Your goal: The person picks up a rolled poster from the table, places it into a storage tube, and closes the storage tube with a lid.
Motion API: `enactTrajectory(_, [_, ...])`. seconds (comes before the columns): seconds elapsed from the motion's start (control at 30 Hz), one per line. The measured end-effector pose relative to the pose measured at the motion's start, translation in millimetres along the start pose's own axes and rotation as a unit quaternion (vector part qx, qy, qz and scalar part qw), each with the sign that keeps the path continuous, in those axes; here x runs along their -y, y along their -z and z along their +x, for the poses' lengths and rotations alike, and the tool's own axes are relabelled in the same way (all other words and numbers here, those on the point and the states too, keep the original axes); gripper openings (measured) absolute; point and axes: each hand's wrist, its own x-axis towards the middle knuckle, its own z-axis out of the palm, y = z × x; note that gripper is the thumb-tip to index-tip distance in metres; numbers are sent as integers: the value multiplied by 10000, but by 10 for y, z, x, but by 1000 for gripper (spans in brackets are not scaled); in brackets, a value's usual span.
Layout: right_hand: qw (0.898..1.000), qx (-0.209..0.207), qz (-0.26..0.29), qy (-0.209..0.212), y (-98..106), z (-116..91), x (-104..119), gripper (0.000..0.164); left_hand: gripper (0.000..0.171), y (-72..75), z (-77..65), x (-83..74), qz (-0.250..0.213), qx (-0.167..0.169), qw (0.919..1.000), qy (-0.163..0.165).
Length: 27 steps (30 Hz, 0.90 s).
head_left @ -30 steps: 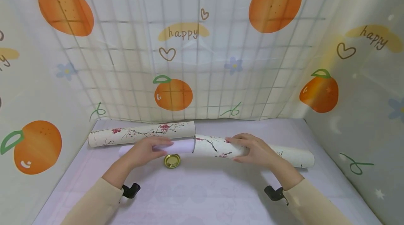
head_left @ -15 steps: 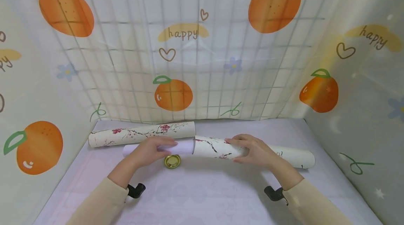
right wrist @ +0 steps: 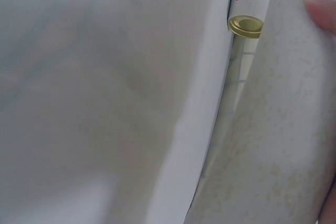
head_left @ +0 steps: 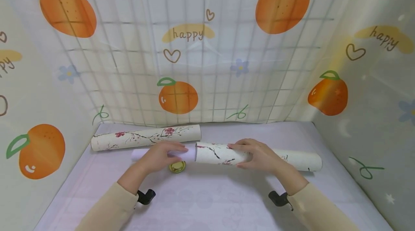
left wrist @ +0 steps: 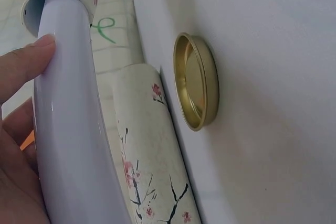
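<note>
My left hand (head_left: 163, 157) grips a glossy white roll of paper (left wrist: 71, 114), thumb on one side and fingers on the other. The roll's right end sits inside the open mouth of a cardboard tube (head_left: 210, 153) printed with plum-blossom branches. Around that tube's middle, my right hand (head_left: 259, 155) holds it from above, and its far end reaches out to the right. A shallow round gold lid (left wrist: 202, 82) lies on the table below the roll, partly overlapped by my left hand's thumb in the head view.
Behind the left hand lies a second blossom-printed tube (head_left: 146, 138), along the back left of the pale tabletop (head_left: 207, 198). A curtain (head_left: 214, 90) with oranges and a grid rises at the back, with similar cloth on both sides.
My left hand has moved to the right with the white roll, and less of the roll shows outside the tube. The tube in my right hand has shifted slightly left.
</note>
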Motion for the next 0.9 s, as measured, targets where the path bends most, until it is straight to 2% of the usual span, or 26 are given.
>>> enactTrajectory(0.37, [9996,160,184,-142,-1,23,7,71,32,11,19,-31,-111,-92,9999,-26])
enactTrajectory(0.47, [9995,136,259,-124,-1,22,-3,71,32,31,22,-34,-97,-201,9997,-114])
enactTrajectory(0.6, [9994,131,298,-147,1,19,-17,71,32,102,-10,-35,-9,-449,9990,-78])
enactTrajectory(0.77, [9993,100,315,-178,10,8,-33,72,29,265,-101,53,235,-764,9967,122])
enactTrajectory(0.9, [9992,137,319,-174,19,7,-53,72,32,413,-220,197,162,-989,9935,540])
